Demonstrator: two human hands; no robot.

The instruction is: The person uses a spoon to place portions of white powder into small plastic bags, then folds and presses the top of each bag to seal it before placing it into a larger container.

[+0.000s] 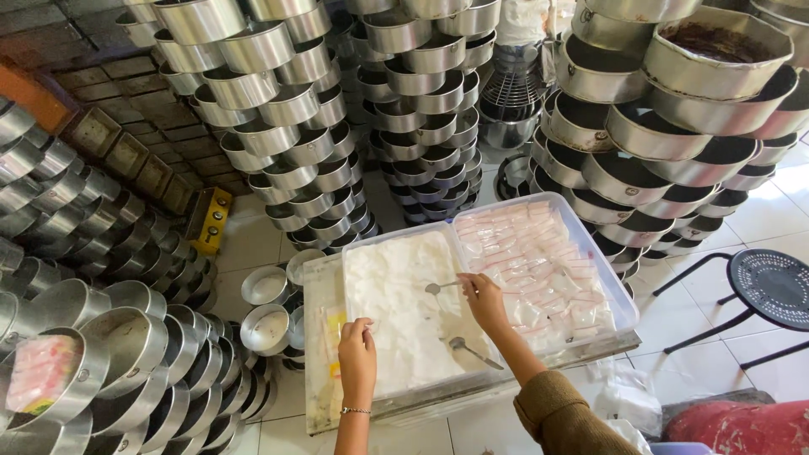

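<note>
Nearest the camera, the left hand, a thin bracelet at its wrist, rests at the near edge of the bench, fingers pinched on what looks like a small clear plastic bag; the bag is hard to make out against the pale surface. Just beyond, the right hand, in a brown sleeve, reaches over the middle of the large clear plastic tray and grips the handle of a metal spoon, whose bowl hangs over the white powder filling the tray's left compartment. A second spoon lies loose on the powder near the tray's near wall. The right compartment holds a heap of small filled packets.

To the left of the bench stand a few open round tins, and all around, further off, tall stacks of round baking tins rise from the tiled floor. A black stool stands off the bench's right end.

The likeliest slip, as I judge it: a loaded spoon carried across to the small bag mouth could spill powder on the bench, since the opening is narrow and held by one hand only. The leaning tin stacks crowd close; a bumped elbow might topple one.
</note>
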